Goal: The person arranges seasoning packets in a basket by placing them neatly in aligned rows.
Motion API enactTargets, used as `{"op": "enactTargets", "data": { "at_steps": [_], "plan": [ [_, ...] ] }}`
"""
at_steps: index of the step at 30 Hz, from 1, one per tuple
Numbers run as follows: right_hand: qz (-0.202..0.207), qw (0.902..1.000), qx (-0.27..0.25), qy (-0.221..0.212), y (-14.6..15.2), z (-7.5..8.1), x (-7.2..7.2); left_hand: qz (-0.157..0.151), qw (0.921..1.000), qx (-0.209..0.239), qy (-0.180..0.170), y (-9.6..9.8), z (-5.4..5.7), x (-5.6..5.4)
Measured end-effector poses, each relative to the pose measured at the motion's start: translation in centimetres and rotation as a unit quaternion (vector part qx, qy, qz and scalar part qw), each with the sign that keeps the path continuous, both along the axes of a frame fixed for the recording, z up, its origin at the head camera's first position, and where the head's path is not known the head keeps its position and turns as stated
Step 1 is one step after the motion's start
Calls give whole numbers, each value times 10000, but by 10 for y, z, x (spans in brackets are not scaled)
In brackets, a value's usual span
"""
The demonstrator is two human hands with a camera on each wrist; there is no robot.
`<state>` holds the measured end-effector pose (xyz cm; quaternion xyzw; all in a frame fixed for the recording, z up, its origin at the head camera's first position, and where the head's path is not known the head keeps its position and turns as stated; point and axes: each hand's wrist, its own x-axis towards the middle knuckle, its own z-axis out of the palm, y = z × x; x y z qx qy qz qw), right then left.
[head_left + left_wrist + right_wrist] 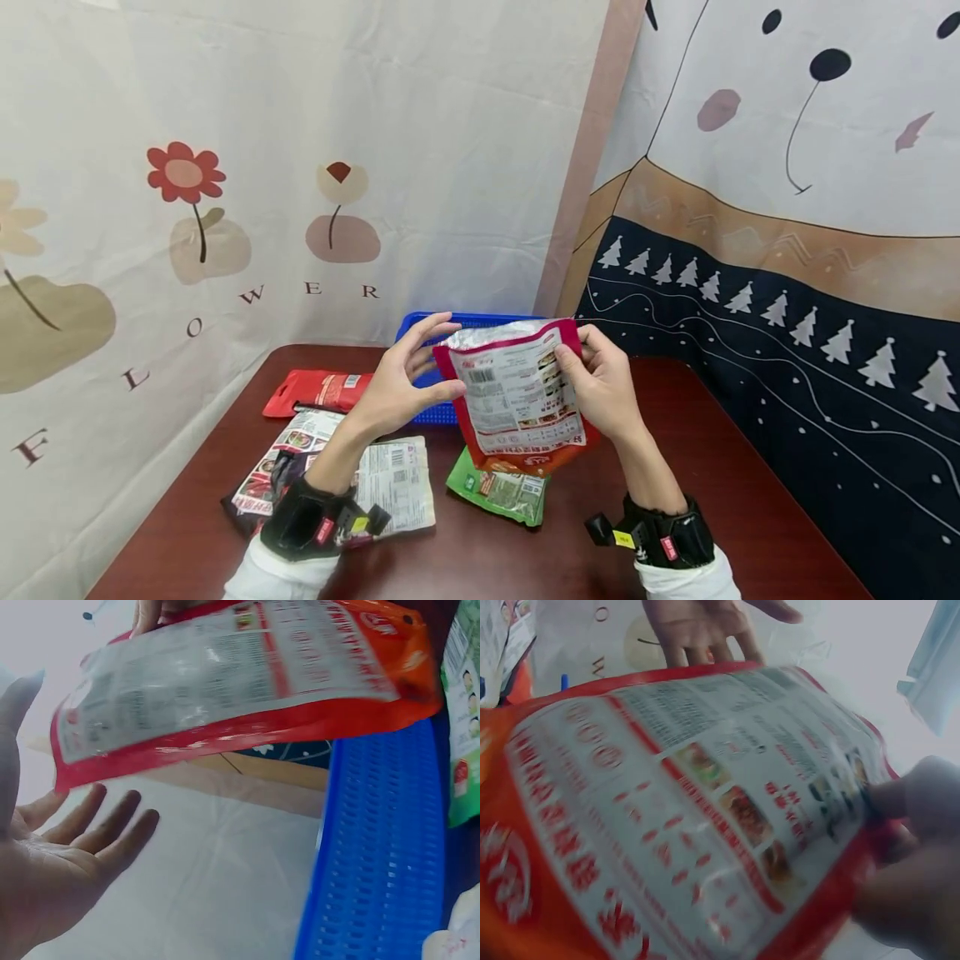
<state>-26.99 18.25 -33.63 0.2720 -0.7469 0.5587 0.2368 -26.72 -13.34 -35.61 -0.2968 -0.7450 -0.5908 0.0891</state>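
Right hand (pixel 606 387) pinches the red-edged, white-labelled plastic pouch (pixel 513 404) at its two o'clock edge; left hand (pixel 397 379), spread and empty, has it at three o'clock.

Forward, downward head view (wrists' closer)

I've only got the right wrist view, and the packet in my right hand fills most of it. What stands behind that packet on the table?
Observer: A blue basket, partly hidden by the held packet in the head view.
Operator: Anything below it in that view?
Observer: Yes, a green packet lies on the table, its upper part covered by the held one.
Operator: Is the left hand closed round the held packet too?
Observer: No, the left wrist view shows its fingers open.
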Motion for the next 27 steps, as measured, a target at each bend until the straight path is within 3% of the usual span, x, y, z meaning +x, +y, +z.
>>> {"op": "enactTargets", "data": {
  "at_steps": [3,10,18,27],
  "plan": [
    [269,9974,590,324,-1,0,4,0,9990,-435,76,4,4,5],
    [499,9906,1214,375,-4,-1,9,63,9899,-1381,322,13,5,11],
    [561,9887,1340,361,-6,0,12,277,9865,-1531,503,17,1,12],
    [663,9868,1374,538,-8,-2,12,42,9879,-1466,497,25,-4,12]
  ]
}}
